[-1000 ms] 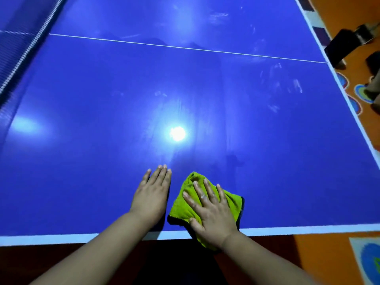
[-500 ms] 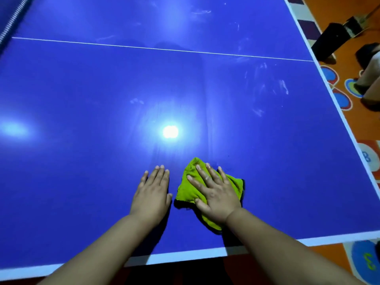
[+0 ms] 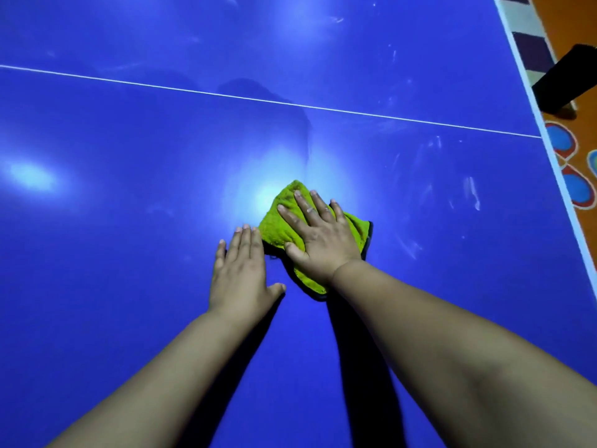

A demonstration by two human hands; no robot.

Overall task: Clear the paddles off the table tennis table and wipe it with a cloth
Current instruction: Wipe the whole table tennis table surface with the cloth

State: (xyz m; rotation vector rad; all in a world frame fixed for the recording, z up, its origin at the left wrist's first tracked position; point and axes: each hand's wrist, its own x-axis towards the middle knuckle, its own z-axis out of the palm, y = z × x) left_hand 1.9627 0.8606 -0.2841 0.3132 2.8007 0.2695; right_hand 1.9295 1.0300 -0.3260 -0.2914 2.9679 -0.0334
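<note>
While the right hand (image 3: 319, 240) presses the green cloth (image 3: 279, 226) flat at frame centre with fingers spread, the left hand (image 3: 240, 273) lies just beside it, fingers together on the bare table (image 3: 129, 140); white smears (image 3: 471, 195) lie toward the frame's right edge, nearer the right hand.

The room only peeks in along the right edge of the frame. The floor (image 3: 581, 24) is bright orange, with blue ovals (image 3: 560, 142) ringed in red at mid right. In the upper right there's a striped strip (image 3: 529, 51), dark purple and pale, running just beside the table's white border. A black blocky thing (image 3: 562, 82) stands on the floor there, can't tell what it is. The glossy blue table (image 3: 97, 286) fills everything else and throws back soft glare, with one bright patch (image 3: 30, 176) at far left.
</note>
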